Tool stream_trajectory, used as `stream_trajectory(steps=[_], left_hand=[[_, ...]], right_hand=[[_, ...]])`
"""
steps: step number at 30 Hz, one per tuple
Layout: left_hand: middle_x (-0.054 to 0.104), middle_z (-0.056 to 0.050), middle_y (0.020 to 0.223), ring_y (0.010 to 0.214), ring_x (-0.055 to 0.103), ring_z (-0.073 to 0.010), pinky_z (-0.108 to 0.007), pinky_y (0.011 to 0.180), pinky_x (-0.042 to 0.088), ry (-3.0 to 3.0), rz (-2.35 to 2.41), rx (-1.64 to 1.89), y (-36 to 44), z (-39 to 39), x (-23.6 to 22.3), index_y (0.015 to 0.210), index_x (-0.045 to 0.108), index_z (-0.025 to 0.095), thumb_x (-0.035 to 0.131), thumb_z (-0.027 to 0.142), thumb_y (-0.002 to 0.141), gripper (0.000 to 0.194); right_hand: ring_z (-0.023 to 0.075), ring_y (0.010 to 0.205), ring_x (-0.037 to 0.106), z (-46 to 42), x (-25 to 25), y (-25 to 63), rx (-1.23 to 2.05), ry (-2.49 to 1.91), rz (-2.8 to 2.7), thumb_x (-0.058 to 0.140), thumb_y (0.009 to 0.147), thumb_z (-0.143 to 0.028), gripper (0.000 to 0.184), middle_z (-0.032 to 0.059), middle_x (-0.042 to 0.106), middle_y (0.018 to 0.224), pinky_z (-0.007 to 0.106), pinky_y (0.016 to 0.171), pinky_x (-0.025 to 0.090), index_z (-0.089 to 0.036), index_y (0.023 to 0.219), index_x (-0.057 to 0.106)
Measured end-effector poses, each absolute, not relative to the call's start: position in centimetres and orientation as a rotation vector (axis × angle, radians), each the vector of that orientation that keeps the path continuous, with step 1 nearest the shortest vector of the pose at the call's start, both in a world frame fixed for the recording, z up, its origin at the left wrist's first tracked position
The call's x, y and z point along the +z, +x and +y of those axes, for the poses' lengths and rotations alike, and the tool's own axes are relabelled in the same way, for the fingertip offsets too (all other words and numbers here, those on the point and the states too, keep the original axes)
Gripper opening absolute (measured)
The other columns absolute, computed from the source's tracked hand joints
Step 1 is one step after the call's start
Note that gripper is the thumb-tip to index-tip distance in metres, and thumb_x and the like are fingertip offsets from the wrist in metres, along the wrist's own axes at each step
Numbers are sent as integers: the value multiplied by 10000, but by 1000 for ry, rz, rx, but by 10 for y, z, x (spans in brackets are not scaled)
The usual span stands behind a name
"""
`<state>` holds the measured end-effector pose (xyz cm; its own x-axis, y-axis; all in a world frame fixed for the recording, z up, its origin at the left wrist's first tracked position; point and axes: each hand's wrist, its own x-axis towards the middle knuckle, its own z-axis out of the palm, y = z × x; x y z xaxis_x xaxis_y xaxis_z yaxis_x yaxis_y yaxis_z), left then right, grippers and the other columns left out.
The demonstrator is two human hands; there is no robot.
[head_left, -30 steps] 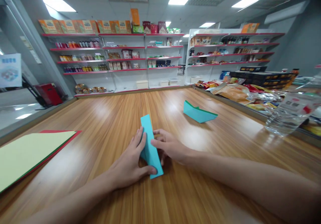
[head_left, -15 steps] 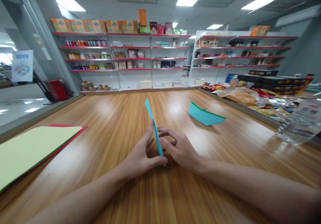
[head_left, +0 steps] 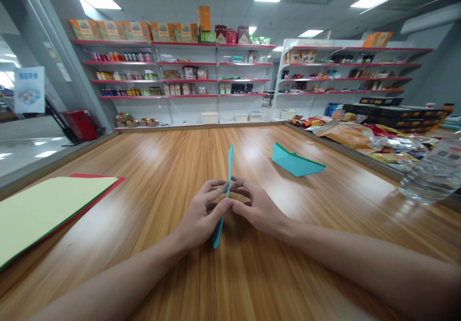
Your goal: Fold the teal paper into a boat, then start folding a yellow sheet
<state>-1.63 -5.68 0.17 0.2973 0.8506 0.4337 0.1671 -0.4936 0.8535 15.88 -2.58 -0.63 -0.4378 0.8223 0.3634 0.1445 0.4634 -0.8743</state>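
A folded blue paper point(head_left: 230, 161) stands almost edge-on to me, held above the middle of the wooden table. My left hand point(head_left: 200, 217) is closed on its left side, thumb and fingers pinching it near the middle. From the right, my right hand point(head_left: 262, 211) also grips it, with the fingertips of both hands meeting around the paper. Its inner folds are hidden at this angle. Farther off to the right rests a folded paper boat point(head_left: 298, 161), blue with a green edge along the top.
On the left of the wooden table point(head_left: 158, 282) lies a stack of coloured paper point(head_left: 54, 198), pale yellow on top with green and red edges below. A clear plastic bottle point(head_left: 430, 177) and bagged snacks point(head_left: 349, 136) line the right side. Stocked shelves point(head_left: 187, 95) stand beyond.
The folded blue paper has turned, its far end swinging right and its near end left. My left thumb has moved up to its middle, meeting my right thumb.
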Motion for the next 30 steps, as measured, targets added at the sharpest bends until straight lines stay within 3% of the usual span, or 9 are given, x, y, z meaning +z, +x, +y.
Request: stream_trajectory(steps=[3,6,11,20,30], left_hand=[[524,-116,1215,1182,493,-278,-437,996,417,1777,1024,1306,-17,-55,-2,1082,629,176,567,390,872,306],[522,-123,1255,1227,458,-274,-432,1023,378,1708,1040,1367,-18,-53,-7,1074,571,168,624,387,838,327],[595,-126,1158,1181,514,-276,-434,983,410,1580,941,1347,-18,-50,-9,1021,509,169,642,368,833,304],[510,-165,1314,1230,474,-294,-449,992,412,1523,853,1323,-21,-50,-6,1251,439,157,653,337,832,504],[492,-149,1346,1243,454,-310,-455,994,401,1488,850,1302,-22,-50,-8,1317,443,171,647,358,824,565]], right_hand=[[256,1173,531,-29,-5,160,1093,-735,-1896,616,843,-408,308,100,524,1278,377,888,515,-201,1064,558],[265,1151,542,-32,-4,160,1147,-708,-1951,631,829,-414,408,103,521,1276,368,792,555,-224,1171,513],[289,1211,495,-34,-4,160,1129,-720,-1988,689,780,-413,485,98,522,1298,436,908,504,-238,1195,507],[265,1275,436,-32,-5,162,1175,-632,-1995,665,820,-370,510,109,479,1342,468,1002,433,-234,1255,436],[259,1284,426,-32,-4,161,1267,-565,-1979,666,823,-358,531,116,447,1373,446,983,457,-234,1277,421]])
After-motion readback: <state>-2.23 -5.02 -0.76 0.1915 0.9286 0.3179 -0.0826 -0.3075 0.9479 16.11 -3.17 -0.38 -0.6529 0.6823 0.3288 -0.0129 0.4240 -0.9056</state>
